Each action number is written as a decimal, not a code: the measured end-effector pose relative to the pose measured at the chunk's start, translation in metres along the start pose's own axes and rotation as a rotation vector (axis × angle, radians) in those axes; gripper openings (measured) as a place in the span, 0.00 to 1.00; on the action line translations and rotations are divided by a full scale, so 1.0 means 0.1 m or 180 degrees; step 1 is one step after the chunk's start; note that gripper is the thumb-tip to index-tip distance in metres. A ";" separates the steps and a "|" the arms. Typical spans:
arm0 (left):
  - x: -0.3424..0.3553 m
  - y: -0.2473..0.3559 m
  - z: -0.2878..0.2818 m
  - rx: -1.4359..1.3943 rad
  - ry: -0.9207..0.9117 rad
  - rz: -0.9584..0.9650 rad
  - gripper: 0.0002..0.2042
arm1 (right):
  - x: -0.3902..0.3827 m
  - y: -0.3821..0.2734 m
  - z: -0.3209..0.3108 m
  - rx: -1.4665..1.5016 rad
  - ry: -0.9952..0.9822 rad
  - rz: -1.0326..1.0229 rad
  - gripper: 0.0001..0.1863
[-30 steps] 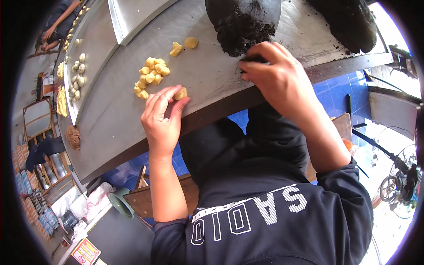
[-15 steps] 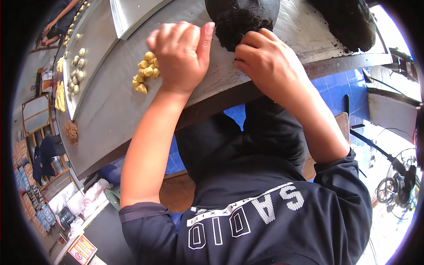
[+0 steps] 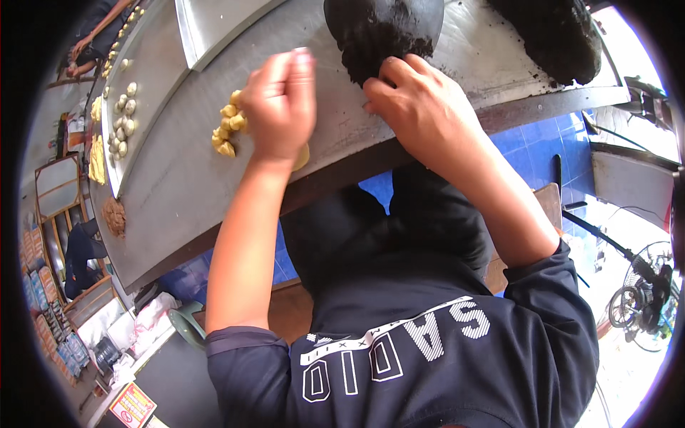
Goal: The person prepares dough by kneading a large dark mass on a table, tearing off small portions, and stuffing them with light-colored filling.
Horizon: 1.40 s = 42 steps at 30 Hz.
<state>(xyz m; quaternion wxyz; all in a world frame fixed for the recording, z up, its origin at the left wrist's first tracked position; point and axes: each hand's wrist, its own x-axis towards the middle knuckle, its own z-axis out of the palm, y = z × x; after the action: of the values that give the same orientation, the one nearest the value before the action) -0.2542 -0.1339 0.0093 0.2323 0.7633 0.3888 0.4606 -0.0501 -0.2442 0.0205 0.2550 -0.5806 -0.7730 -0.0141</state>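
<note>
My right hand [image 3: 427,100] is at the near edge of a big black mass of dough-like paste [image 3: 385,32], smooth on top and crumbly along its near side. Its fingers are curled in a pinch on the crumbly paste, and their tips are hidden. My left hand [image 3: 280,107] is over the steel table, smeared by motion, with its thumb side up; whether it holds anything does not show. Beside it lies a cluster of small yellow dough balls [image 3: 227,134], partly covered by the hand. A flat yellow piece [image 3: 302,157] shows next to the left wrist.
Another long black mass [image 3: 560,43] lies at the table's right end. Metal trays stand far left, one holding several pale oval balls [image 3: 123,127]. A brown lump [image 3: 114,216] is at the table's left edge. Another person's arm [image 3: 89,36] shows far left.
My left hand has turned thumb-side up and moved slightly left and nearer, and the flat yellow piece now shows by its wrist. My right hand has shifted slightly left along the black paste.
</note>
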 end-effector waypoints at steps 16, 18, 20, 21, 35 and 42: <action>-0.92 0.22 -0.67 -0.0151 -0.0411 -0.1075 0.07 | 0.05 0.11 -0.18 0.0876 -0.0393 -0.0654 0.13; -0.89 0.30 -0.65 -0.0367 -0.0431 -0.1214 0.10 | -0.08 0.25 -0.31 0.0818 -0.0550 -0.0676 0.16; -0.83 0.39 -0.53 -0.1094 0.0060 -0.1451 0.10 | -0.19 0.35 -0.29 0.1091 -0.0332 -0.0444 0.17; -0.81 0.36 -0.49 -0.1253 0.0086 -0.1564 0.14 | -0.21 0.34 -0.28 0.1089 -0.0340 -0.0438 0.17; -0.65 0.64 -0.20 -0.2055 0.0060 -0.1674 0.25 | 0.07 -0.28 -0.02 0.1719 0.0569 0.0103 0.17; -0.56 0.22 -0.39 0.0314 -0.0910 -0.0017 0.15 | 0.02 -0.36 0.04 0.2486 0.0092 -0.0036 0.16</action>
<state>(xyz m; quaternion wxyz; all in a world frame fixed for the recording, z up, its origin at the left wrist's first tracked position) -0.2952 -0.1921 0.0139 0.2487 0.8306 0.3760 0.3270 -0.0845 -0.2532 0.0280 0.4677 -0.4354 -0.7197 0.2716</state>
